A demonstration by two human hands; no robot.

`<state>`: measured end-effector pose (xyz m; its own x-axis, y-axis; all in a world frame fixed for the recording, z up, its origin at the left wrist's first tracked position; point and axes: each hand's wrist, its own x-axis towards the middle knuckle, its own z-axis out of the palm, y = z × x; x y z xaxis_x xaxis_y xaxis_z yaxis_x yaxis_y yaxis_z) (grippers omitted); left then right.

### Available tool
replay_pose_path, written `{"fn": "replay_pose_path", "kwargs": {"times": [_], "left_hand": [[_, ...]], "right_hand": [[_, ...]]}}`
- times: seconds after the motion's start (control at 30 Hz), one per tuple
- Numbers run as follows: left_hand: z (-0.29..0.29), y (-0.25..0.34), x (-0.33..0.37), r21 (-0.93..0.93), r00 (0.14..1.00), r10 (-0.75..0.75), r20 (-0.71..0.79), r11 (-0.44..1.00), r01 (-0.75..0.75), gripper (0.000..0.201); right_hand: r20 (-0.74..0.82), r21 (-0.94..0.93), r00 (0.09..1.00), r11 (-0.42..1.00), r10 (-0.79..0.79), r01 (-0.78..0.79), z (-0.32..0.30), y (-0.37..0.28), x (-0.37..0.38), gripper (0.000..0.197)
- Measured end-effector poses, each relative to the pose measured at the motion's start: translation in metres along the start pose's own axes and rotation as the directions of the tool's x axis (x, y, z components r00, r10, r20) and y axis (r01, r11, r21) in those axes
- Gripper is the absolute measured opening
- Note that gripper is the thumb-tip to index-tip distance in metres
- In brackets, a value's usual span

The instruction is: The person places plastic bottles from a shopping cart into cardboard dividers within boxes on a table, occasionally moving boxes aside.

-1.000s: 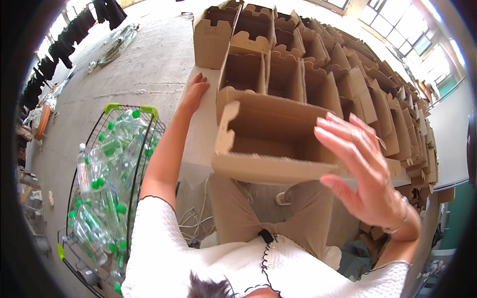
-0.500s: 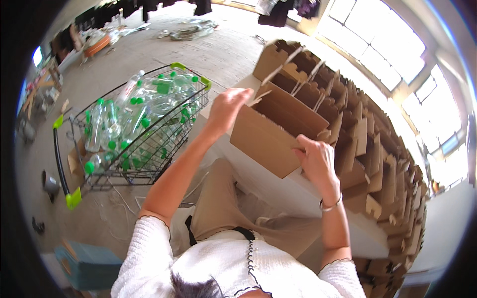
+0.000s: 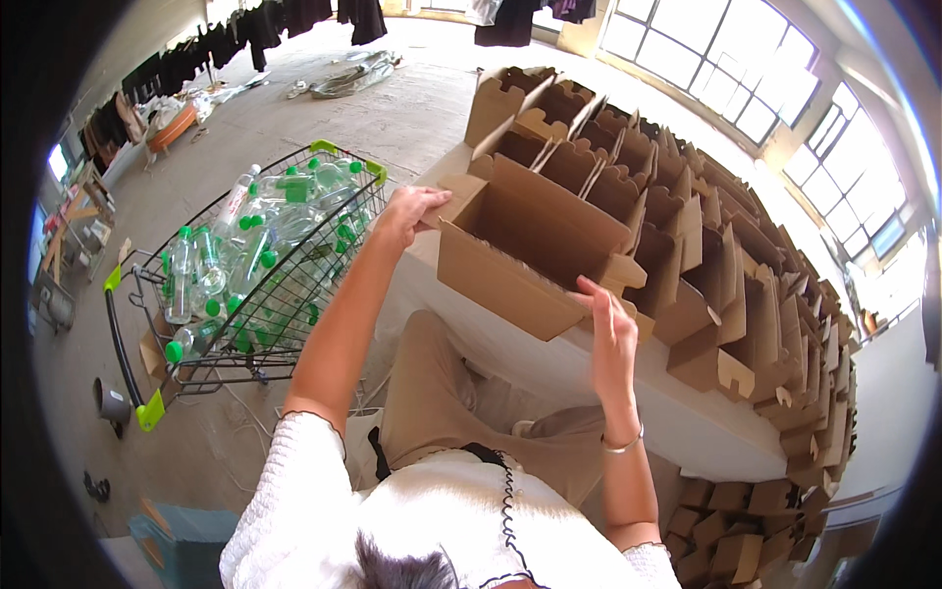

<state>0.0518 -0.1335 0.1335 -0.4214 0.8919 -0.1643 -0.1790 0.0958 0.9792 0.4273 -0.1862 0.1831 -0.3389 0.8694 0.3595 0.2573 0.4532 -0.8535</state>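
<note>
An open-topped brown cardboard box (image 3: 505, 285) sits in front of me at the near edge of a white surface. At its left end, my left hand (image 3: 412, 210) is closed on a small side flap, thumb and fingers pinching the card. My right hand (image 3: 613, 334) is beside the front right corner, its fingers stretched out and the fingertips at the rim by the right end flap. The box's long back flap stands up, and the visible inside is bare card.
Rows of similar open boxes (image 3: 726, 285) crowd the white surface (image 3: 702, 422) behind and to the right. To the left stands a black wire cart (image 3: 294, 314) with green corners, filled with clear bottles (image 3: 211, 260) with green caps. More cartons (image 3: 731, 535) lie low at the right.
Both end flaps now stick outward from the box. My left hand has shifted left onto its flap. The right hand's curled fingers have straightened, and the view has swung slightly.
</note>
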Motion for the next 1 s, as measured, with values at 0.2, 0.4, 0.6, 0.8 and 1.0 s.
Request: {"fn": "replay_pose_path", "kwargs": {"times": [0.2,0.4,0.6,0.8,1.0], "left_hand": [[0.017,-0.027,-0.004,0.021,0.975,0.187,-0.122,0.982,-0.185,0.031],[0.043,0.071,-0.075,0.51,0.701,0.708,0.084,0.574,-0.641,0.033],[0.071,0.024,-0.105,0.87,0.823,0.39,0.413,0.098,-0.483,0.094],[0.05,0.008,-0.099,0.898,0.846,0.408,0.344,0.119,-0.423,0.101],[0.033,0.009,-0.094,0.852,0.828,0.478,0.292,0.263,-0.453,0.088]], "right_hand": [[-0.15,-0.473,0.976,0.878,-0.161,0.072,0.017,0.011,0.01,0.034],[-0.008,-0.649,0.944,0.72,-0.329,0.245,0.027,0.017,-0.01,0.074],[0.024,-0.314,0.972,0.921,-0.235,0.231,0.009,0.01,-0.012,0.066],[-0.214,-0.404,0.968,0.914,-0.134,0.037,0.013,0.0,0.009,0.057],[-0.189,-0.62,0.974,0.784,-0.122,-0.022,0.041,-0.009,0.018,0.072]]}}
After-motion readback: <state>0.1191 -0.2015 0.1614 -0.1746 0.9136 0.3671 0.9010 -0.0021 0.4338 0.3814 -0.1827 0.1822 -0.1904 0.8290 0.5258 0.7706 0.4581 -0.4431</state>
